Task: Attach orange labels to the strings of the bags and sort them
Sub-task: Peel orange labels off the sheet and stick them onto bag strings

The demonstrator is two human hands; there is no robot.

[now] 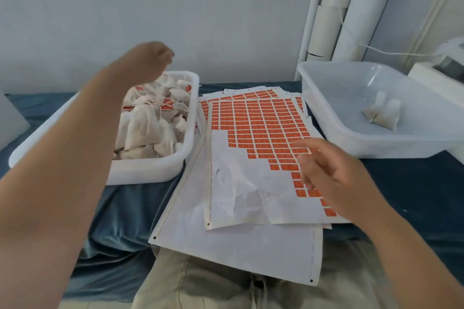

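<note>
Most of it looks done. The left tray at the desk's left edge brims with labelled bags, and the right tray holds few unlabelled bags. The right hand hovers over the label sheet with its grip spread. The left hand is above the full tray, and I cannot tell its grip.

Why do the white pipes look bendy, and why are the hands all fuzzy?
Head view: the wide-angle lens curves the white pipes near the right edge; head view: the left hand over the tray of bags and the right hand over the label sheet are smeared by motion; head view: soft, even light, faint shadows.
</note>
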